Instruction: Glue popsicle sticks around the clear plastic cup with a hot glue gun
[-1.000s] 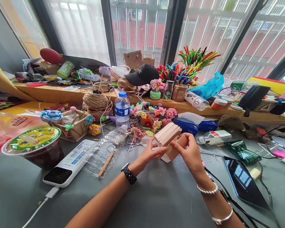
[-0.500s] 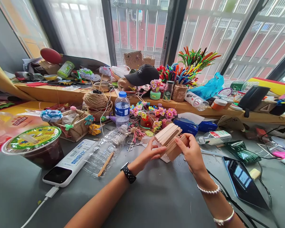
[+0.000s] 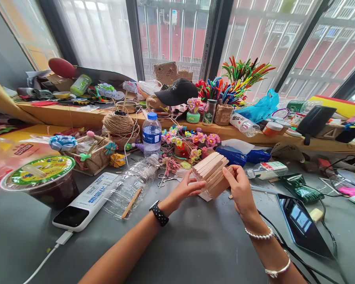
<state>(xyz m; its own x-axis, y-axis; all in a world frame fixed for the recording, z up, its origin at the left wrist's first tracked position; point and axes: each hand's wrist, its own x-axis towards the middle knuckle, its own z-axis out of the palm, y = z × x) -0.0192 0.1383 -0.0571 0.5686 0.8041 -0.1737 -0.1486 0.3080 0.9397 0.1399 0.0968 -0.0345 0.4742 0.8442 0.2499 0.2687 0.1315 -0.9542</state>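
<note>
Sticks of pale wood, lined up as a boxy piece (image 3: 210, 167), sit between both hands toward the back edge of the counter (image 3: 201, 248) (whether its base touches, I can't tell). The left hand (image 3: 182, 191) steadies its left side, fingers spread; the right hand (image 3: 241, 194) pinches its right side. I'd brace firmly and press gently, keeping stick edges flush. Behind, the black cap (image 3: 179, 92) seems to read CK; the power bank's (image 3: 84, 207) blue print defeats me.

We hold both arms (image 3: 127, 242) forward, converging; our left hand (image 3: 180, 192) curves in a loose grip, and our right hand (image 3: 241, 191) grips with its thumb raised
</note>
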